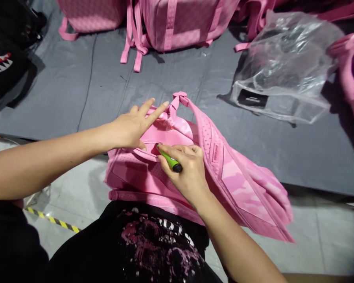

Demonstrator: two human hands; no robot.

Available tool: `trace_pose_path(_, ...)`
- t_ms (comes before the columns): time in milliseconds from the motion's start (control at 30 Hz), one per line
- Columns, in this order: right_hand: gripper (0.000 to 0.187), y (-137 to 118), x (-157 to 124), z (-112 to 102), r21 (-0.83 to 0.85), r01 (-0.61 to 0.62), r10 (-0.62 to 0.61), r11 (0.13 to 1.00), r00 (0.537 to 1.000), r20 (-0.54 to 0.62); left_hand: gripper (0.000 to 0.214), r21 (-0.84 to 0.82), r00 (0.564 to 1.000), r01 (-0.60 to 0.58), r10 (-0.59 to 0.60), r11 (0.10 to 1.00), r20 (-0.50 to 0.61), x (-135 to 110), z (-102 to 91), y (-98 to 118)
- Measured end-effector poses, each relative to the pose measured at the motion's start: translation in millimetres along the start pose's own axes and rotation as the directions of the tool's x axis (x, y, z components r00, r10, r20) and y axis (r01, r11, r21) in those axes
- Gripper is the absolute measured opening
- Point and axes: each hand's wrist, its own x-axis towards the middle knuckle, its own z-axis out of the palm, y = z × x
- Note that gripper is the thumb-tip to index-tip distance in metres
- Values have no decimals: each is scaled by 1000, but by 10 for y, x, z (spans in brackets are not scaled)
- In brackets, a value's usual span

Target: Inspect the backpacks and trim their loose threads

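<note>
A pink camouflage backpack [238, 177] lies tilted at the table's near edge, against my body, with its inside partly showing. Across its upper left part spreads my left hand [132, 127], fingers apart, pressing on the fabric and holding nothing. My right hand [185, 169] is closed around a green marker pen [171, 161] with a black end. The pen's tip points into the pink lining, close to my left thumb; whether it touches the fabric I cannot tell. One pink strap [202, 118] arches up beside my right hand.
Pink checked backpacks [191, 23] stand at the back of the grey-covered table [67, 82]. A clear plastic bag [292, 67] with a black label sits to the right. Black bags [8, 59] with a toothed-mouth print are at the left. Yellow-black tape [53, 221] marks the floor.
</note>
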Motion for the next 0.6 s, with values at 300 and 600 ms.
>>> trace_pose_path(300,15,22,-16,-10,53,-18,18,998,1000,-4,127,117,996,56,-64,992,69,65,-42,74)
trace_pose_path(600,14,-25,19,-9,124,-50,46,991,998,33,116,-38,988,-155,156,987,1,44,-24,-227)
